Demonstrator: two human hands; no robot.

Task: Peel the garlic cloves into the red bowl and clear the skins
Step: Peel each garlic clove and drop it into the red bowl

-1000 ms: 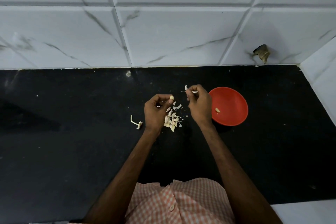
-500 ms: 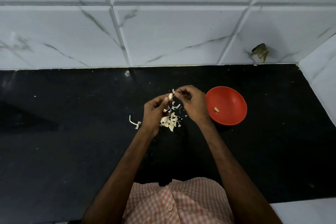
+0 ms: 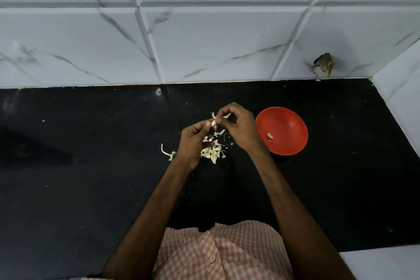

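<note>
My left hand [image 3: 193, 141] pinches a pale garlic clove [image 3: 213, 123] between thumb and fingertips above the black counter. My right hand [image 3: 238, 127] pinches a strip of garlic skin [image 3: 223, 116] that still hangs from that clove. Under the hands lies a heap of cloves and loose skins [image 3: 212, 151]. The red bowl [image 3: 288, 125] stands just right of my right hand and holds one peeled clove [image 3: 270, 135].
A garlic stem with its root end [image 3: 167, 152] lies left of my left wrist. The white marble-tiled wall [image 3: 204, 41] rises behind the counter, with a dark broken spot [image 3: 325, 65] at the right. A side wall closes the right end.
My right hand came back from beside the bowl to the clove in my left hand and now pulls a skin strip up off it. My left hand stayed in place.
</note>
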